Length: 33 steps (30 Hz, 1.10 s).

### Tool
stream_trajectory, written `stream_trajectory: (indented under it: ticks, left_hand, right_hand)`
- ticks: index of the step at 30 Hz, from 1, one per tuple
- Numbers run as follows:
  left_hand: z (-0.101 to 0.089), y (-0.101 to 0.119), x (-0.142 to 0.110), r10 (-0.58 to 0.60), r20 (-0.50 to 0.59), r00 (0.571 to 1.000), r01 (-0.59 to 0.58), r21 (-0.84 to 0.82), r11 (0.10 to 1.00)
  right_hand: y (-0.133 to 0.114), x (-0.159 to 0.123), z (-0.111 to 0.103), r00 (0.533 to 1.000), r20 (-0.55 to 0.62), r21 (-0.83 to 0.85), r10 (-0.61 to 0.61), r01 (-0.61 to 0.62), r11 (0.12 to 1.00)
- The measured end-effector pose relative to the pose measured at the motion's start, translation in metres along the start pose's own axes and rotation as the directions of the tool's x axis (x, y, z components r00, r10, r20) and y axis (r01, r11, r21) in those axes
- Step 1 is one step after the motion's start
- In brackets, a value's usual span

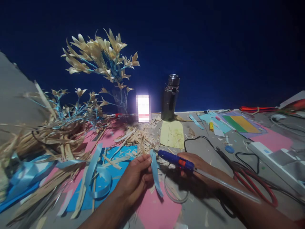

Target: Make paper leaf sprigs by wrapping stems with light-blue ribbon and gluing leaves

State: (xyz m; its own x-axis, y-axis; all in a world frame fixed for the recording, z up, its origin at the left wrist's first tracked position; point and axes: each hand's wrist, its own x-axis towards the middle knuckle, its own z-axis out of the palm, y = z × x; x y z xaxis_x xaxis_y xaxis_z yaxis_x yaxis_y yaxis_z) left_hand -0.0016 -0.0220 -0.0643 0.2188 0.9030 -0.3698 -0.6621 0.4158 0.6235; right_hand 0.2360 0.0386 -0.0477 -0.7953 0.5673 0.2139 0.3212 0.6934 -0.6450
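1. The left hand [139, 173] has thumb and fingers together, pinching the top of a light-blue ribbon strip [156, 175], which hangs over the pink sheet [164, 210].
2. The ribbon strip looks light, limp and probably slippery; a fingertip pinch at its edge suits it (clear of the gun's tip, likely hot).
3. The right hand [196, 163] has its fingers closed around the blue glue gun [175, 159], tip near that pinch.
4. The glue gun seems stiff, fairly light, best held by its handle.

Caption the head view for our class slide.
Left hand pinches a blue ribbon strip; right hand holds a glue gun.
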Motion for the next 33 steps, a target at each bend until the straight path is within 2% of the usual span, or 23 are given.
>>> stream_trajectory:
  ticks: [5,7,9,12,15,18,20,22,23,24,25,27,29,33]
  left_hand:
    - [0.001,0.003,-0.002,0.010,0.011,1.000,-0.010,-0.009,1.000]
    - [0.003,0.004,-0.003,0.014,0.017,1.000,-0.013,-0.013,1.000]
    - [0.004,0.004,-0.003,0.010,0.021,1.000,-0.009,-0.020,1.000]
    - [0.007,0.003,-0.005,-0.009,0.036,0.999,0.009,-0.019,1.000]
    - [0.011,0.003,-0.008,-0.033,0.063,0.997,0.033,-0.011,0.999]
    - [0.015,0.005,-0.010,-0.041,0.088,0.995,0.043,-0.021,0.999]
    - [0.017,0.005,-0.011,-0.036,0.099,0.994,0.040,-0.035,0.999]
    - [0.018,0.006,-0.011,-0.033,0.110,0.993,0.038,-0.042,0.998]
    - [0.018,0.005,-0.011,-0.037,0.117,0.992,0.042,-0.043,0.998]
    - [0.017,0.005,-0.011,-0.041,0.122,0.992,0.047,-0.043,0.998]
    - [0.016,0.005,-0.012,-0.045,0.126,0.991,0.050,-0.044,0.998]
    - [0.015,0.004,-0.012,-0.051,0.133,0.990,0.057,-0.045,0.997]
    - [0.015,0.004,-0.013,-0.050,0.135,0.990,0.056,-0.045,0.997]
    - [0.017,0.004,-0.015,-0.052,0.132,0.990,0.057,-0.036,0.998]
  right_hand:
    - [-0.002,-0.004,-0.012,0.996,0.033,0.066,0.085,-0.087,0.994]
    - [0.004,-0.006,-0.018,0.995,0.006,-0.026,0.096,-0.096,0.995]
    - [0.011,-0.006,-0.024,0.992,-0.011,-0.195,0.128,-0.128,0.973]
    - [0.019,-0.005,-0.032,0.959,-0.035,-0.404,0.283,-0.272,0.873]
    - [0.020,-0.006,-0.041,0.924,-0.027,-0.470,0.381,-0.348,0.811]
    - [0.020,-0.009,-0.047,0.943,-0.029,-0.460,0.331,-0.307,0.833]
    - [0.017,-0.009,-0.047,0.955,-0.127,-0.432,0.269,-0.297,0.852]
    - [0.007,-0.006,-0.040,0.930,-0.262,-0.301,0.256,-0.331,0.894]
    - [0.000,-0.003,-0.034,0.908,-0.306,-0.164,0.285,-0.345,0.924]
    - [-0.008,0.002,-0.026,0.892,-0.292,0.029,0.345,-0.352,0.935]
    - [-0.017,0.007,-0.018,0.873,-0.238,0.253,0.425,-0.367,0.895]
    - [-0.031,0.018,0.001,0.848,-0.123,0.577,0.515,-0.361,0.733]
    - [-0.039,0.029,0.018,0.826,-0.068,0.735,0.560,-0.338,0.587]
    - [-0.043,0.039,0.040,0.814,-0.035,0.901,0.580,-0.225,0.370]
